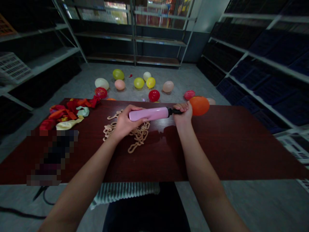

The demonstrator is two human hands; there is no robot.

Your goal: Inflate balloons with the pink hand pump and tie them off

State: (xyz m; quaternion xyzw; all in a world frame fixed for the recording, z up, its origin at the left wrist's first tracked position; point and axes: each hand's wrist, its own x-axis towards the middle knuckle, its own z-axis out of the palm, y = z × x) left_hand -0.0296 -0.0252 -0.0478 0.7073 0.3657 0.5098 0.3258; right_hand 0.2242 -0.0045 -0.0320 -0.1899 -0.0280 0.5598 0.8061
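Metal shelves [132, 38] stand well beyond the grip, to its left, right and ahead, and a dark red table [231, 145] runs beneath it. Past the table's far edge, ahead of the hands, inflated balloons [154, 95] lie on the floor [183, 75] (red, yellow, peach and white). Left of the grip, on the table, sits a heap of limp balloons [70, 111] in red, orange and pale tones, and nearer the body a pixelated patch [53, 158] hides whatever lies there. Just below the grip is a tangled beige chain [138, 133] of looped links. The pink hand pump [148, 113] is held level over the chain, its barrel gripped in the closed left hand [126, 122]. The right hand [184, 112] is closed around the pump's black nozzle [175, 111], and the inflated orange balloon [199, 105] sits just beyond it (the fingers hide its neck).
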